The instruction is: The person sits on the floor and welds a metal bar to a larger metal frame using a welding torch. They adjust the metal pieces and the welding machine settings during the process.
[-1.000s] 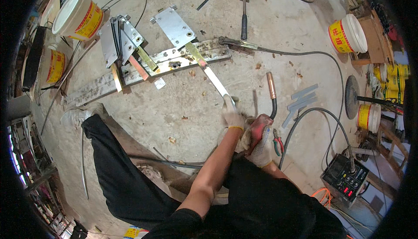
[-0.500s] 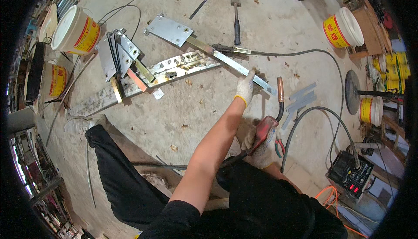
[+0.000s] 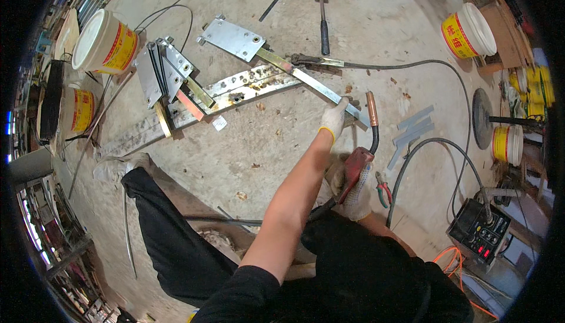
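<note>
My left hand (image 3: 334, 118), in a white knit glove, is closed around the lower right end of a flat metal bar (image 3: 313, 83). The bar slants up to the left, where a grey metal plate (image 3: 233, 39) with bolts sits at its far end; it crosses the end of a long, scorched steel beam (image 3: 215, 97). Closer to my body, my gloved right hand (image 3: 355, 199) grips the red handle of a welding torch (image 3: 355, 167). Its copper nozzle (image 3: 371, 109) points up, just right of the bar's end and apart from it.
Several plates with bars (image 3: 168, 79) are stacked on the beam's left part. Loose flat strips (image 3: 414, 127) and pliers (image 3: 384, 191) lie at right. A hammer (image 3: 323, 26), ground clamp (image 3: 318, 62), buckets (image 3: 468, 30) and a welding machine (image 3: 479, 229) surround the floor; cables cross it.
The torch nozzle has shifted slightly left and away from my body, closer to the bar's end. My left hand keeps its hold on the bar. The whole view has shifted a little.
</note>
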{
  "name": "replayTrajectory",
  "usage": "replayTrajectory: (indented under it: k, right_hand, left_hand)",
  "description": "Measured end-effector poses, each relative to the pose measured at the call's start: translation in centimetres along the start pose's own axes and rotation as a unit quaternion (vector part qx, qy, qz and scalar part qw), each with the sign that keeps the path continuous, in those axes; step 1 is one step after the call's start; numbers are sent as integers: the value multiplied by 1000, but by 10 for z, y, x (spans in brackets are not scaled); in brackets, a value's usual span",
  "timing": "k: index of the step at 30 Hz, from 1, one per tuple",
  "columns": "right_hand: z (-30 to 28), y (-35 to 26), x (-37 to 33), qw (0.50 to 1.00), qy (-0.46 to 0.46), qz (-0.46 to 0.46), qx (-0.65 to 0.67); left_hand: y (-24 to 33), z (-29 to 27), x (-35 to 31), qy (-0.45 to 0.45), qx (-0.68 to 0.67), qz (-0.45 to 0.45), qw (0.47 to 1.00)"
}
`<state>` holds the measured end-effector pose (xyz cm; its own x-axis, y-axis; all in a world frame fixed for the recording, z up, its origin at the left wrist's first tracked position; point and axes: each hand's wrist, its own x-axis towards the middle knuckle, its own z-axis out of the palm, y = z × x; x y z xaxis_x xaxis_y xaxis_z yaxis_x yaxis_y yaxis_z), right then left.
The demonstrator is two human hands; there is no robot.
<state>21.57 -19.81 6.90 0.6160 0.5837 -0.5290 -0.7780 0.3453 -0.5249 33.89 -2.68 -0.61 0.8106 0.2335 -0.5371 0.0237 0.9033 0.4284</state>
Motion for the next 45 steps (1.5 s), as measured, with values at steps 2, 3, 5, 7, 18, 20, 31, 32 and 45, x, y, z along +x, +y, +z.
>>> replayTrajectory:
  k: [2,3,5,7,18,20,31,32,45]
  right_hand:
    - [8,-1,3,1000,-24,-7,-17]
    - [23,-2,4,999,-8,-18,-36]
    - [38,-7,1,998,36,-25,-55]
    - [41,-10,-3,994,92,-17,-52]
    - [73,-11,60,988,76,92,-99]
    - [48,6,98,993,-5,82,-82]
    - [51,76,162,949,81,-88,-293]
    - [51,75,162,939,92,-89,-319]
    - [63,69,162,917,123,-86,-371]
  left_hand:
    - [0,1,0,12,9,1,1000]
    - [-1,-1,0,22,18,2,1000]
    - [-2,1,-3,32,22,-5,999]
    - [-1,11,-9,33,12,-22,999]
    - [39,-64,-107,92,377,5,921]
    - [47,-75,-144,104,319,-66,940]
    - [42,-85,-208,136,624,66,767]
    - [46,-83,-206,129,632,60,762]
    - [3,-136,-185,73,770,245,585]
